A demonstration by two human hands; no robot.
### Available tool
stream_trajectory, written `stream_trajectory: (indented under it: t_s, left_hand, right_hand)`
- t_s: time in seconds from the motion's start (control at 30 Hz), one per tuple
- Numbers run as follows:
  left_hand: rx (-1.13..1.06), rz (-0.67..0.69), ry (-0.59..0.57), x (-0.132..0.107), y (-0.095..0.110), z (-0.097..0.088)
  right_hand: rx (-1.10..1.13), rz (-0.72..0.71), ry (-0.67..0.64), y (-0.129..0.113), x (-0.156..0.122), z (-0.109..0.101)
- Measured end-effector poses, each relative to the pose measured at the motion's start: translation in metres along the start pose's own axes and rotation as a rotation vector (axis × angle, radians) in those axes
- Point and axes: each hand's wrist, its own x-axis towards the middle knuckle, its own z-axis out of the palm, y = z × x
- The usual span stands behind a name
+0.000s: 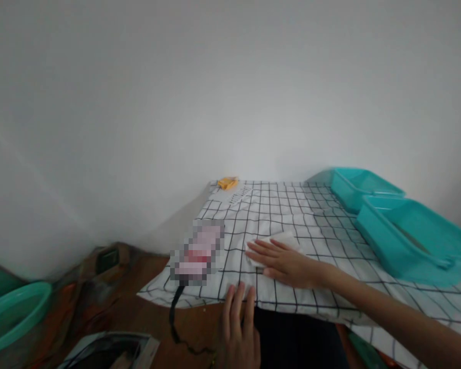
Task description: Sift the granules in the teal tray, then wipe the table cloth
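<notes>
My right hand [286, 262] lies flat, palm down and fingers stretched out, on a thin white piece [286, 238] that looks like folded tissue or cloth. Most of that piece is hidden under the hand. At the table's front edge is my left hand [238, 325], its fingers extended upward and nothing visible in it. Beneath both is a white tablecloth [271, 205] with a black grid. Left of my hands a pink, pixelated flat object [200, 251] rests on the cloth, with a black strap [172, 318] hanging off the edge.
Two turquoise plastic baskets [384, 241] stand along the right side. A yellow packet [228, 183] and a white slotted piece [240, 195] lie at the far left corner. Behind the table rises a white wall [253, 92]. A green basin [34, 312] is at lower left.
</notes>
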Motion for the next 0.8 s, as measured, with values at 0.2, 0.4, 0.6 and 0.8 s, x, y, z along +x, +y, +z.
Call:
stream_trajectory:
  t_s: [0.2, 0.4, 0.6, 0.8]
  left_hand:
    - [-0.008, 0.007, 0.035, -0.001, -0.001, 0.002]
    - [-0.047, 0.064, 0.133, -0.003, -0.010, 0.011]
    - [-0.008, 0.130, 0.259, -0.007, -0.022, 0.027]
    - [0.005, 0.232, 0.330, -0.006, -0.035, 0.034]
  right_hand:
    - [-0.094, 0.132, 0.032, 0.049, 0.041, -0.013]
    - [-0.163, 0.261, 0.044, 0.097, 0.073, -0.028]
    - [-0.206, 0.421, 0.116, 0.139, 0.106, -0.037]
    - [-0.212, 0.515, 0.112, 0.163, 0.133, -0.053]
